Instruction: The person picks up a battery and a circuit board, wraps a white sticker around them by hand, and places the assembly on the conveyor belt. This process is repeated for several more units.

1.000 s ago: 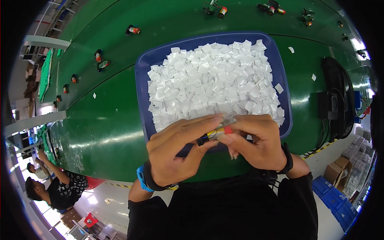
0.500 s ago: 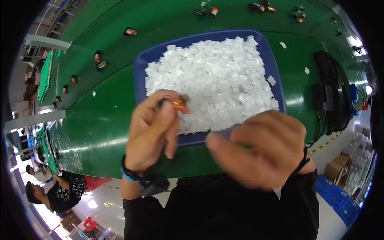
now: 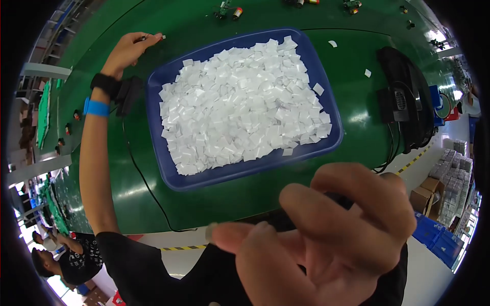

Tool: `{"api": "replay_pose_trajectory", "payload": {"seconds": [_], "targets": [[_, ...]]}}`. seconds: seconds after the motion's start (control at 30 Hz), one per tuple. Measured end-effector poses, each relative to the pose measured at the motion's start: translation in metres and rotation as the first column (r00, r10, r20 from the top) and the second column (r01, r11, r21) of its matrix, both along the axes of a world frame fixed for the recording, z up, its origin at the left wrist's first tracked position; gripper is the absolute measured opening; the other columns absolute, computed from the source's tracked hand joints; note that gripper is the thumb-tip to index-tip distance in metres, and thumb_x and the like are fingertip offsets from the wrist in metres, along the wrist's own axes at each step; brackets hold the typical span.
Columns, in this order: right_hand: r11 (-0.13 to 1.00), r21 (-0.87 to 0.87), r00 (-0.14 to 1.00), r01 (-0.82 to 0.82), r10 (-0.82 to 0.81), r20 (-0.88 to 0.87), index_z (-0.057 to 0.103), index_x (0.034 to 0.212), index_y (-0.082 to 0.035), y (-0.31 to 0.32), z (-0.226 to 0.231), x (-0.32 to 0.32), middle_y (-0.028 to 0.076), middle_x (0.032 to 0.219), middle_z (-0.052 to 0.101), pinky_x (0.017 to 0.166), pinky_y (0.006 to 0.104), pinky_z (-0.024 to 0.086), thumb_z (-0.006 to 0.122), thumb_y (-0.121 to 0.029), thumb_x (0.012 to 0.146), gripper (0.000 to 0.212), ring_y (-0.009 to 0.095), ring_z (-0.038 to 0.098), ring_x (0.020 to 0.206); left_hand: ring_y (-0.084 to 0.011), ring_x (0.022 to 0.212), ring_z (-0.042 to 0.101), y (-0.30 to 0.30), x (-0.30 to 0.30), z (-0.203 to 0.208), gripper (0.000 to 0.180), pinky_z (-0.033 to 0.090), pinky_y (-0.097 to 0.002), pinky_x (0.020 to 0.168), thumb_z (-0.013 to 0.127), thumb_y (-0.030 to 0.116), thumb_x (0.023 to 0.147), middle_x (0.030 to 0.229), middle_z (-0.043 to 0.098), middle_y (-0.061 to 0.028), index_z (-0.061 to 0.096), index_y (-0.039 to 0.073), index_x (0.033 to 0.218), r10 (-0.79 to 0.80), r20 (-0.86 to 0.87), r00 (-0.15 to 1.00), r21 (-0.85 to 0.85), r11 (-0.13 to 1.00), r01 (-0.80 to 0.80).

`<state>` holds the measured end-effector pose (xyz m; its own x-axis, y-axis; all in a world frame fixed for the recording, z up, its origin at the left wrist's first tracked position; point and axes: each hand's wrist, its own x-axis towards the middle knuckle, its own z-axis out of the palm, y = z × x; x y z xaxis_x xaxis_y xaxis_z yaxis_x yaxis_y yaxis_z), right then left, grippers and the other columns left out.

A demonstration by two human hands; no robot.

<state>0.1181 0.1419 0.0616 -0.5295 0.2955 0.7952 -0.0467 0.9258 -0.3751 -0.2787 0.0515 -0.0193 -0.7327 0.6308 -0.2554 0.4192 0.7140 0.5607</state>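
Note:
My left hand [image 3: 127,52] is stretched out over the green bench, beyond the far left corner of a blue tray [image 3: 176,182]. Its thumb and fingers pinch a small part [image 3: 162,37] with red and white showing at the tips; the rest is covered by the fingers. Heaped in the tray are many small white square pieces [image 3: 240,102]. My right hand [image 3: 332,229] is close to the camera, in front of the tray's near edge. Its fingers are bent and apart, and nothing shows between them.
Small red-and-gold cylinders with green boards [image 3: 224,10] lie along the far side, and others [image 3: 68,129] at the left. A black device with cables [image 3: 408,102] stands right of the tray. A thin black cable [image 3: 140,176] hangs from my left wrist. Another person [image 3: 76,260] sits at lower left.
My left hand has gone from above the tray to the far left with the small red part. My right hand has come down and nearer the camera. The tray appears further left as the view shifted.

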Motion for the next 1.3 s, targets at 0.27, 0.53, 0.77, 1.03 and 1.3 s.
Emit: {"api": "replay_pose_trajectory", "payload": {"seconds": [0.27, 0.53, 0.77, 1.03, 1.3], "targets": [[0.985, -0.083, 0.983, 0.154, -0.144, 0.111, 0.060, 0.123, -0.020, -0.027, 0.019, 0.021, 0.007, 0.094, 0.059, 0.095, 0.0458, 0.037, 0.053, -0.062, 0.079, 0.062, 0.021, 0.059, 0.091, -0.0189, 0.073, 0.060, 0.067, -0.080, -0.058, 0.041, 0.044, -0.0272, 0.066, 0.068, 0.044, 0.091, 0.082, 0.064, -0.0055, 0.067, 0.008, 0.110, -0.172, -0.959, 0.224, -0.032, 0.855, 0.517], [0.982, -0.165, 0.984, 0.087, -0.059, 0.168, 0.059, 0.104, -0.022, -0.017, 0.012, 0.022, 0.002, 0.092, 0.059, 0.082, 0.0421, 0.043, 0.068, -0.047, 0.070, 0.042, 0.021, 0.059, 0.088, -0.0326, 0.086, 0.066, 0.136, -0.002, -0.029, 0.039, 0.051, -0.0433, 0.074, 0.072, 0.040, 0.088, 0.093, 0.069, -0.0177, 0.066, 0.002, 0.096, -0.452, -0.448, 0.771, -0.081, 0.880, 0.469], [0.976, -0.216, 0.988, 0.004, 0.030, 0.151, 0.058, 0.087, -0.025, -0.008, 0.009, 0.031, -0.002, 0.090, 0.058, 0.071, 0.0389, 0.049, 0.081, -0.033, 0.062, 0.034, 0.020, 0.059, 0.086, -0.0287, 0.072, 0.063, 0.120, 0.069, 0.016, 0.021, 0.049, -0.0392, 0.064, 0.066, 0.020, 0.091, 0.080, 0.067, -0.0140, 0.060, 0.001, 0.085, -0.405, -0.458, 0.792, 0.161, 0.838, 0.521], [0.953, 0.170, 0.965, -0.251, 0.233, 0.119, 0.068, 0.095, -0.015, 0.061, -0.039, -0.006, 0.001, 0.099, 0.064, 0.060, 0.0306, 0.054, 0.087, -0.027, 0.065, 0.038, 0.022, 0.065, 0.083, -0.0225, 0.067, 0.058, 0.031, 0.178, 0.062, 0.012, 0.045, -0.0315, 0.060, 0.065, 0.005, 0.091, 0.083, 0.062, -0.0089, 0.058, 0.001, 0.099, -0.295, -0.498, 0.815, 0.353, 0.790, 0.502], [0.901, -0.080, 0.863, -0.427, 0.433, 0.261, 0.070, 0.097, -0.003, 0.062, -0.054, -0.033, 0.006, 0.084, 0.066, 0.055, 0.0278, 0.054, 0.078, -0.004, 0.071, 0.028, 0.023, 0.068, 0.068, -0.0180, 0.078, 0.056, -0.020, 0.248, 0.035, 0.014, 0.045, -0.0279, 0.060, 0.073, 0.004, 0.085, 0.096, 0.059, -0.0089, 0.064, 0.005, 0.096, -0.136, -0.511, 0.848, 0.573, 0.682, 0.455]]}}
